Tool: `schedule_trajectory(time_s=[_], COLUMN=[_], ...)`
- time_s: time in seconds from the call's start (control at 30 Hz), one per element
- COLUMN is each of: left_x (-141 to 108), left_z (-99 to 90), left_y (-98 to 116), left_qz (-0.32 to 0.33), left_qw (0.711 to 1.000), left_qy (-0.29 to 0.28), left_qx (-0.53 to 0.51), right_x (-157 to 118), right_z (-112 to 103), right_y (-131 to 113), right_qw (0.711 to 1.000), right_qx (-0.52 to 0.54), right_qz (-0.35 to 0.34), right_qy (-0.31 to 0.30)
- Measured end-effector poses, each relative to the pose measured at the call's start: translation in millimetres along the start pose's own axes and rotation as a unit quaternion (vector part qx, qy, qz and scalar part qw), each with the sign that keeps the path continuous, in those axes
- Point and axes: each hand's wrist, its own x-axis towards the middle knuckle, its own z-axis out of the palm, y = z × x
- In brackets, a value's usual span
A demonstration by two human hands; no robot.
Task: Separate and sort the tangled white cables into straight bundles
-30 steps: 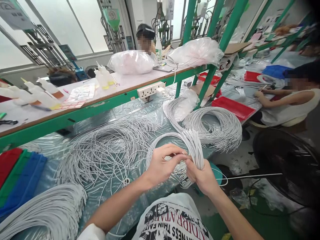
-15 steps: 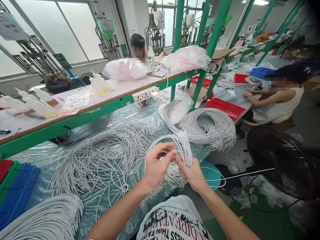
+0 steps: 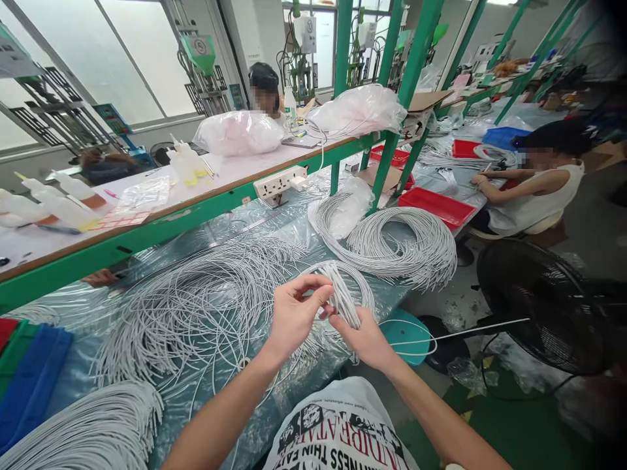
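Note:
A bundle of white cables (image 3: pixel 341 294) is gathered in front of my body, its ends pointing up and to the left. My right hand (image 3: pixel 363 334) is wrapped round the lower part of this bundle. At the bundle's upper left side, my left hand (image 3: pixel 300 310) has thumb and forefinger brought together against the cable ends; whether a single cable is between them is too small to tell. Behind the hands lies a looped coil of white cable (image 3: pixel 365 287). One loose cable (image 3: pixel 482 328) sticks out to the right, past my right wrist.
A loose cable pile (image 3: pixel 196 294) and a cable bundle (image 3: pixel 98 424) lie left. Coiled cables (image 3: pixel 406 248) lie behind the hands, near a red tray (image 3: pixel 435 207). A green-edged shelf (image 3: pixel 196 215) crosses above. A black fan (image 3: pixel 539 300) stands right. Two people sit farther off.
The bundle has tilted to the left, and my left fingers now touch its upper end. Another person's hand has appeared under the shelf at the left. The view has shifted slightly.

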Motion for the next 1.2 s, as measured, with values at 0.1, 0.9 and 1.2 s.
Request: schedule_trajectory(time_s=[0.1,0.9,1.2], left_x=[4,-7,-7], left_z=[-2.1,-41.3,-9.8], left_y=[-3,-68,-89], left_qz=[0.008,0.134,0.109], left_qw=[1.0,0.94,0.899], left_qy=[0.027,-0.122,-0.181], left_qx=[-0.004,0.289,0.383], right_x=[0,19,35], right_z=[4,-5,-25], right_y=[4,0,-38], right_qw=[1.0,0.995,0.992], right_qx=[-0.026,-0.058,0.061], right_qz=[0.004,-0.057,-0.061], right_qy=[-0.016,0.053,0.094])
